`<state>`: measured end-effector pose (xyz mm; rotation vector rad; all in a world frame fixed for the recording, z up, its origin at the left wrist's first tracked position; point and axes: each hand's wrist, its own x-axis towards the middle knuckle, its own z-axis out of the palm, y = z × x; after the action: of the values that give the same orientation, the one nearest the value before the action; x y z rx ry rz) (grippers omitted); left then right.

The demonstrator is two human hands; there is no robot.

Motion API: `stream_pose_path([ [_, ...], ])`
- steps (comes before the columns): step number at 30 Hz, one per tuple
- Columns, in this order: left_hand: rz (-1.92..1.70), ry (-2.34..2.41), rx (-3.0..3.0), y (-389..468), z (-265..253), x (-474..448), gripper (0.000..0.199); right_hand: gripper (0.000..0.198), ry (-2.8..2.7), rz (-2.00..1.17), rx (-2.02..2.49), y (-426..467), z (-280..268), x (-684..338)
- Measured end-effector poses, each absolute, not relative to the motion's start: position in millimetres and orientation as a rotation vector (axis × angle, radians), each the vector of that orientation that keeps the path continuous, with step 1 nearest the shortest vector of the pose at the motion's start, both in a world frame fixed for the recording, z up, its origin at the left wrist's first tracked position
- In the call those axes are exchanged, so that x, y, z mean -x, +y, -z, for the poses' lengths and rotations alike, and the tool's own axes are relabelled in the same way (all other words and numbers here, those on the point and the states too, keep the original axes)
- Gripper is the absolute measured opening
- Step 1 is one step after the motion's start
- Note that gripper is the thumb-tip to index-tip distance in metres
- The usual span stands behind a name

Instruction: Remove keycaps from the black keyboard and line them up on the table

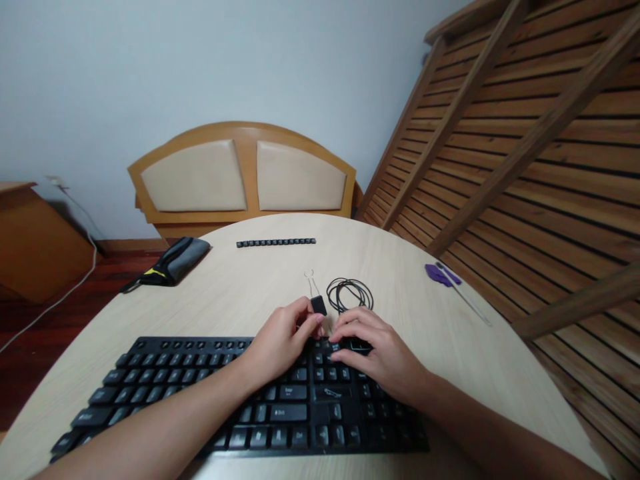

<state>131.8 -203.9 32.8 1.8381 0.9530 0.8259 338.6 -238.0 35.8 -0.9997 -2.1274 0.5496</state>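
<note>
A black full-size keyboard (290, 413) lies along the near side of the table, its top row running under my hands. My left hand (287, 330) is closed on a keycap puller (319, 305), a small black block with thin wire loops; one loop points away from me, the other goes down toward the keys and is partly hidden by the fingers. My right hand (377, 347) rests over the keyboard's upper right, fingers curved and apart around a top-row key. Just beyond it lies the keyboard's coiled black cable (350, 293).
A row of black keycaps (276, 243) stands at the table's far side. On the left lies a dark grey and black pouch (183, 260); on the right, a purple cloth (440, 275) with a thin brush-like stick (465, 297). Wooden slats (500, 167) lean close by the right edge.
</note>
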Motion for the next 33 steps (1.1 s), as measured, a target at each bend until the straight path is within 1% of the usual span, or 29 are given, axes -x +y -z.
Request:
stream_pose_path([
  [6,-0.838,1.004,-1.806,-199,-25,-134,0.024,0.012,-1.941,-0.532,1.135,-222,-38,-343],
  [10,-0.81,1.027,-1.835,-198,-24,-134,0.023,0.019,-1.853,-0.435,1.259,-191,-38,-348],
  [14,-0.796,1.053,-1.851,-198,-25,-134,0.023,0.018,-1.986,-0.219,1.391,-149,-39,-353],
  [24,-0.783,1.05,-1.83,-196,-23,-135,0.024,0.015,-2.112,-0.04,1.702,-54,-43,-340],
  [29,-0.776,1.069,-1.82,-195,-23,-136,0.025,0.027,-2.113,-0.015,1.856,-18,-54,-324],
  [33,-0.771,1.078,-1.817,-196,-23,-136,0.025,0.029,-2.037,-0.012,1.946,0,-48,-313],
])
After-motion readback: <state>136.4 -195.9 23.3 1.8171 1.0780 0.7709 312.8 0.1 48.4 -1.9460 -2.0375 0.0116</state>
